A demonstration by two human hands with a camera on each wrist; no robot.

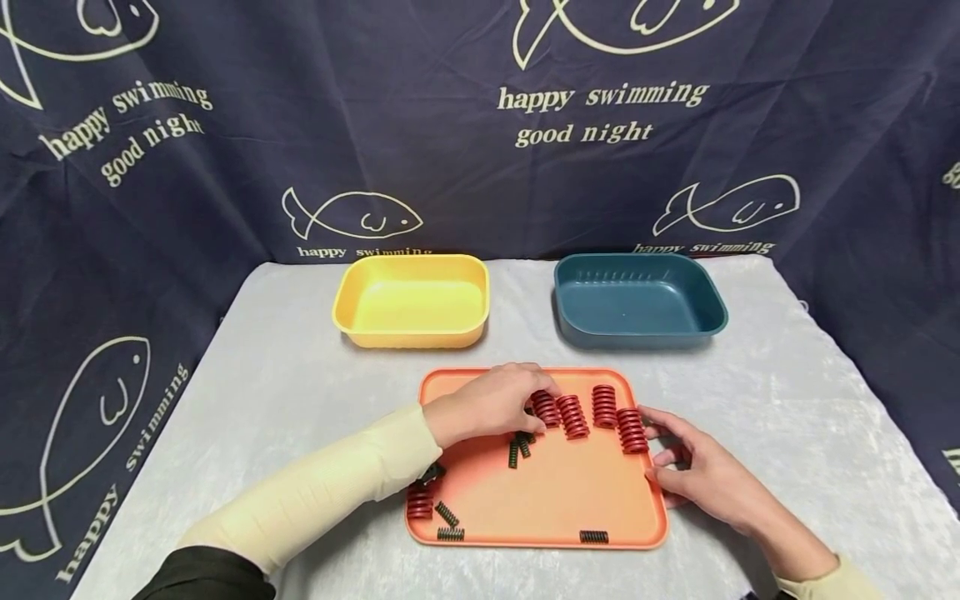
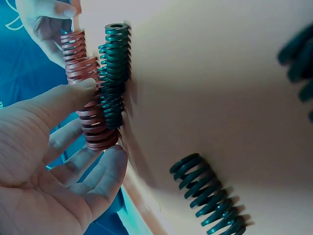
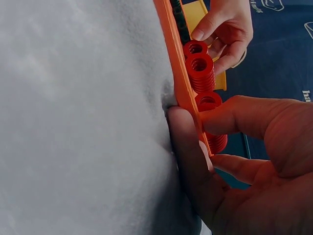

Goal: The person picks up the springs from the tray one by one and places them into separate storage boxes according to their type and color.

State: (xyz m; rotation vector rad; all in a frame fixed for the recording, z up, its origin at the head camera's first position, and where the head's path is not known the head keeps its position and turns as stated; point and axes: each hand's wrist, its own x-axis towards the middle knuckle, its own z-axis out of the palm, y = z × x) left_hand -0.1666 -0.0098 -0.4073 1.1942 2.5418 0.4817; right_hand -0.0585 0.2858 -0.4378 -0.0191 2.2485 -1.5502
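My left hand reaches over the orange tray, thumb and fingers around a thick red coil spring near the back edge. In the left wrist view, small dark green springs stand right beside that red spring. More red springs lie in a row to its right along the back of the tray. At the tray's right side my right hand pinches the rim, thumb on top and fingers beneath, close to the rightmost red spring.
Small dark springs and a red spring lie at the tray's front left, another dark spring at its front edge. Behind the tray stand a yellow bin and a blue bin. A dark printed cloth hangs behind.
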